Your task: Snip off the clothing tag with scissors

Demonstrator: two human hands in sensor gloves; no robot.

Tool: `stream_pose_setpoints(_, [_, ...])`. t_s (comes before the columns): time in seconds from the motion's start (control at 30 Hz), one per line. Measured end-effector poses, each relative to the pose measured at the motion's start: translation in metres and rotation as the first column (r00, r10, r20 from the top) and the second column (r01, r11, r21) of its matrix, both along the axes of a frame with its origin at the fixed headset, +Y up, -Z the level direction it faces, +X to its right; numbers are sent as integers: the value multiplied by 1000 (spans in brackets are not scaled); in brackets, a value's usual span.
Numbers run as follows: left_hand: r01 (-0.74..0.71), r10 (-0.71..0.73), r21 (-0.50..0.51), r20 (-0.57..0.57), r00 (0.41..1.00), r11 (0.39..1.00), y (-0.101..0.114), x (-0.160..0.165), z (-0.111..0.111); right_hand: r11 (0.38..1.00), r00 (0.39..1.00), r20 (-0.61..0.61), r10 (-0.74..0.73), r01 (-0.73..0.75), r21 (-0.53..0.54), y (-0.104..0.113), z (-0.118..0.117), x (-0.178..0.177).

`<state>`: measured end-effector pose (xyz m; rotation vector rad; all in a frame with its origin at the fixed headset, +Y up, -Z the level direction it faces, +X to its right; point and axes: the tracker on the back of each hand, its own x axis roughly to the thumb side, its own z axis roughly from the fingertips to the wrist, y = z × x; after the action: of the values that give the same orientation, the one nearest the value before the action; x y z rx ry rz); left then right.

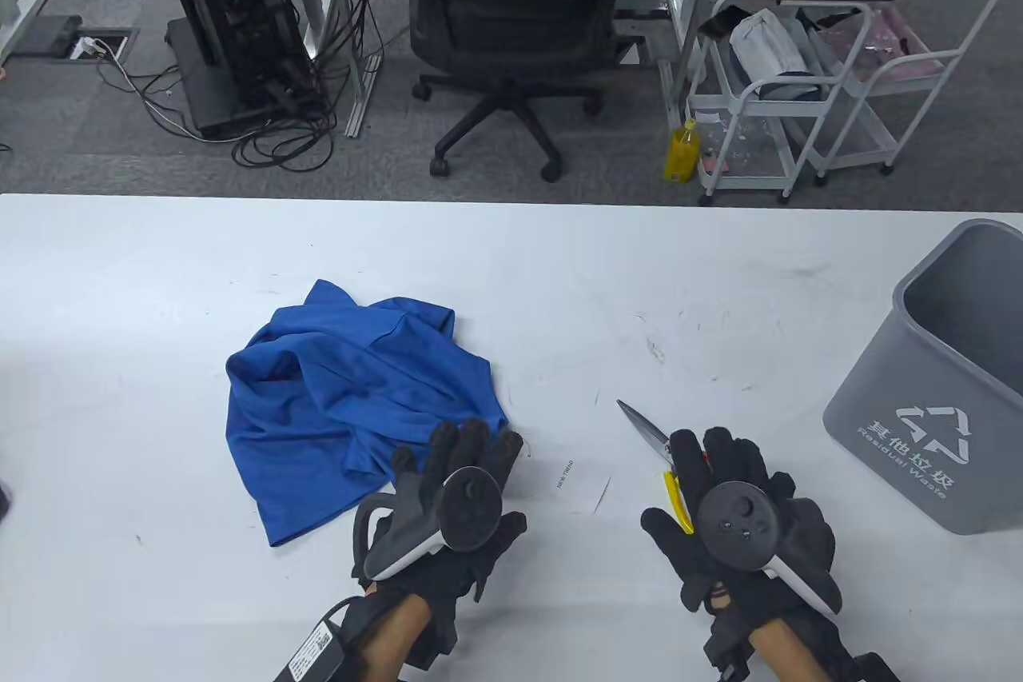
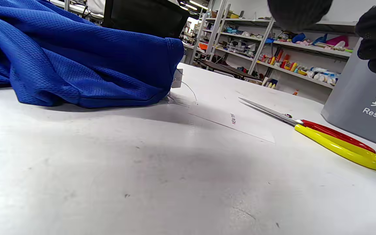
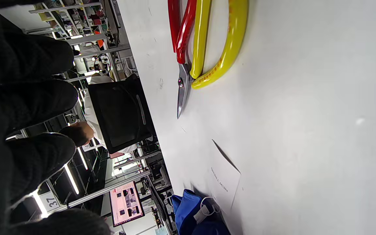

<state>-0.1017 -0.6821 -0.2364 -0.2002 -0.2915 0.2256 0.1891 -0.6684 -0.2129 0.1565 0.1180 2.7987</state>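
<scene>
A crumpled blue garment [image 1: 352,394] lies left of centre on the white table [image 1: 511,274]. Its white paper tag [image 1: 574,479] lies flat to the right of it, joined by a thin string [image 2: 189,91]. Scissors [image 1: 649,432] with red and yellow handles lie closed on the table right of the tag. My left hand [image 1: 467,458] hovers open over the garment's near right edge and holds nothing; its fingertips [image 2: 299,13] hang clear of the table. My right hand [image 1: 711,466] is open above the scissors' handles [image 3: 207,42]; its fingers [image 3: 34,98] are not on them.
A grey waste bin [image 1: 943,378] stands at the table's right edge, close to my right hand. Beyond the table's far edge are an office chair [image 1: 511,34], a white trolley [image 1: 767,98] and a computer case [image 1: 232,18].
</scene>
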Motion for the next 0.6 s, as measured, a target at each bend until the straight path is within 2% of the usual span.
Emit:
stream_pose_setpoints(0.37, [-20, 20, 27, -13, 1000, 999, 6, -4, 1, 1000, 1000, 8, -7, 7, 20, 2, 1, 1])
stream_pose_setpoints(0.6, [-71, 77, 100, -56, 995, 992, 25, -21, -1, 1000, 1000, 26, -10, 10, 8, 0, 0, 4])
